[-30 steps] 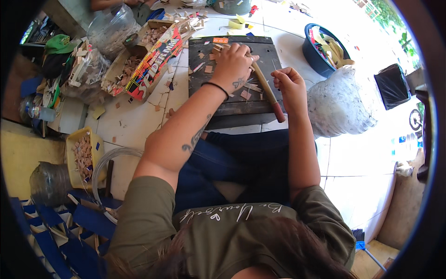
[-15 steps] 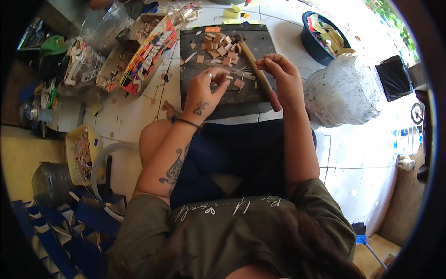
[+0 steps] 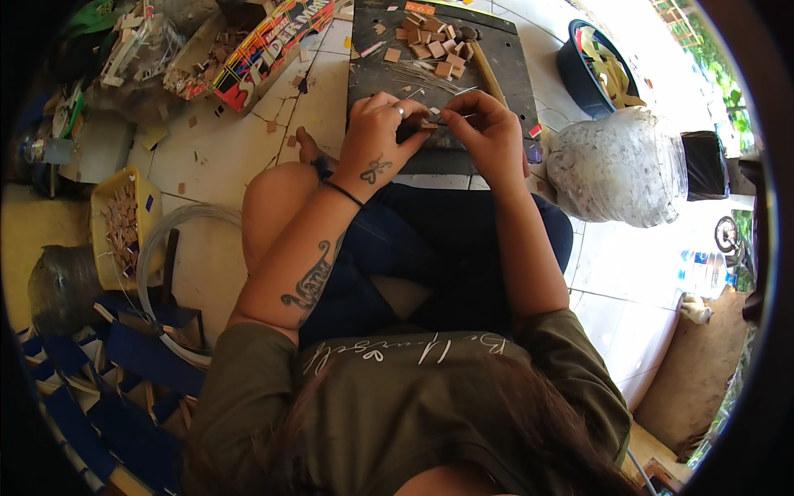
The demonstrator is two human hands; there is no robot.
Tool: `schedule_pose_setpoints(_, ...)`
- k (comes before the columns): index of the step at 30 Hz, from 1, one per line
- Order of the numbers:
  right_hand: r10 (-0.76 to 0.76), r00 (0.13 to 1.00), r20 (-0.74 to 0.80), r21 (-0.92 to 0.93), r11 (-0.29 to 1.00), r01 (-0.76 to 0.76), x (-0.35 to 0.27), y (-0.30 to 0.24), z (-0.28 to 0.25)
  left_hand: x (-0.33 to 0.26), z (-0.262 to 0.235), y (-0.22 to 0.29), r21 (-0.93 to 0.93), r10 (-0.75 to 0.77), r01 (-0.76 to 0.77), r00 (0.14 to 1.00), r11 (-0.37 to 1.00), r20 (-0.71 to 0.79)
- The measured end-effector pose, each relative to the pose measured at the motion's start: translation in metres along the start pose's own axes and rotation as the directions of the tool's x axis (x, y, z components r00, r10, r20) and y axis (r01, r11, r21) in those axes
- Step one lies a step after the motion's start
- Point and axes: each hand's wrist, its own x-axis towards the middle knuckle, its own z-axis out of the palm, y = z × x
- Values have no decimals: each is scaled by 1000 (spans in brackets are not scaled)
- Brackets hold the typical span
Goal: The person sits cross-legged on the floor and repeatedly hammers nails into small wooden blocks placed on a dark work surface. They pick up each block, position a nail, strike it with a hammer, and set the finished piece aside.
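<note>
My left hand [image 3: 379, 140] and my right hand [image 3: 490, 131] meet at the near edge of a dark work board [image 3: 506, 58] that lies on the tiled floor. The left fingers pinch a small brown wooden piece [image 3: 428, 126]. The right fingers hold a thin wire [image 3: 456, 116] against it. Several small wooden squares [image 3: 430, 45] lie scattered at the far end of the board. Beside them rests a hammer with a wooden handle [image 3: 490, 73], untouched by either hand.
A colourful cardboard box [image 3: 265, 37] of scraps sits at the far left. A yellow basket [image 3: 103, 198] of wooden bits and a wire coil [image 3: 169, 236] lie left of my knee. A bulging clear bag [image 3: 620, 165] and a dark bowl [image 3: 591, 74] stand to the right.
My right hand has let go of the hammer, which now lies on the board. Both hands have drawn back to the board's near edge and closed on a small piece.
</note>
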Motion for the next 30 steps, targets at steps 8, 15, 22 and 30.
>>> schedule_pose_setpoints(8,-16,999,-41,50,999,18,-1,1,-1,0,-1,0,0,35,-35,999,999,15)
schedule_pose_setpoints(15,-99,995,-14,-178,979,94,-4,-6,3,2,-1,-3,8,40,-40,999,999,21)
schedule_pose_setpoints(22,-175,984,-20,-237,957,166,-4,-8,4,1,-2,-1,17,48,-48,999,999,18)
schedule_pose_setpoints(30,-187,982,-6,-255,950,179,-4,-7,4,1,-2,-1,16,41,-41,999,999,19)
